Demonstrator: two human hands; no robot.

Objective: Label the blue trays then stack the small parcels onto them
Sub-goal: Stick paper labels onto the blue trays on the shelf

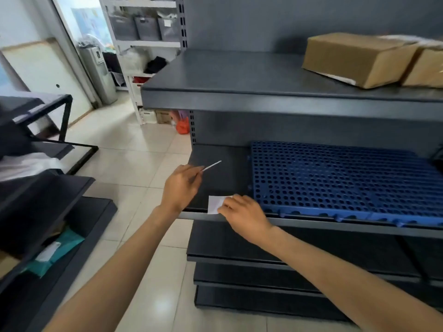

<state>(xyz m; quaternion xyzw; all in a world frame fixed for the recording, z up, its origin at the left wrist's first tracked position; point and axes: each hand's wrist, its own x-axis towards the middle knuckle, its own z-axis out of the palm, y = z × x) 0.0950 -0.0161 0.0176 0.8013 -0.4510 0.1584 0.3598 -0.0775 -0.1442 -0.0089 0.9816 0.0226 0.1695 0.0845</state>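
While the right hand (pixel 242 215) presses a small white paper label (pixel 214 204) at the dark metal shelf's (pixel 215 185) front-left edge, beside the perforated blue plastic tray (pixel 335 178), it could stick crooked or off the tray. Left hand (pixel 181 185) fingers pinch a thin white strip (pixel 212 166), which could slip free.

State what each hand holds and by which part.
The left hand pinches a thin white strip by its near end. The right hand presses a white label at its right edge against the shelf lip.
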